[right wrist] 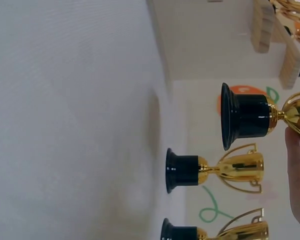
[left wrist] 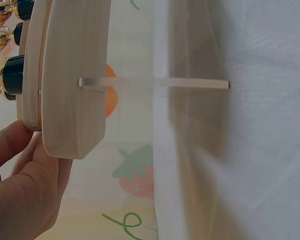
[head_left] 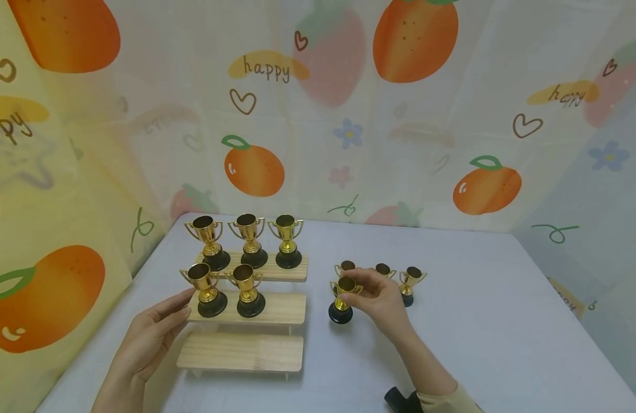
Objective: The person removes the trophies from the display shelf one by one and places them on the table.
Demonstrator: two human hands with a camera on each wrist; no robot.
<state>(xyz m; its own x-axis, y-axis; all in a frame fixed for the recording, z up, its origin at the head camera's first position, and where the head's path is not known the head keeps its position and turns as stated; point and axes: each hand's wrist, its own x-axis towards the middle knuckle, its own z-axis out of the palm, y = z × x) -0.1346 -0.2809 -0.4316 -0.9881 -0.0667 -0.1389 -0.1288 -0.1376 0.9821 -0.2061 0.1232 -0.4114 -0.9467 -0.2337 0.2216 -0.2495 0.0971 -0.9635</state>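
Note:
A three-tier wooden display stand (head_left: 240,353) is at the left of the table. My left hand (head_left: 149,332) grips the left end of its middle board, and the left wrist view shows thumb and fingers (left wrist: 27,195) at the board's edge. In my right hand (head_left: 382,301) a small gold trophy cup (head_left: 340,312) with a black base is pinched, upright, right of the stand. The right wrist view shows its base (right wrist: 250,115) raised off the tabletop. Three trophies (head_left: 248,232) stand on the top board and two (head_left: 248,292) on the middle one. The lowest board bears nothing.
Three more trophies (head_left: 412,281) stand on the white-covered table (head_left: 503,344) behind my right hand, two partly hidden by it. A printed curtain (head_left: 421,132) encloses the back and sides. Near my right wrist lies a black object (head_left: 400,400), cut by the frame's lower edge.

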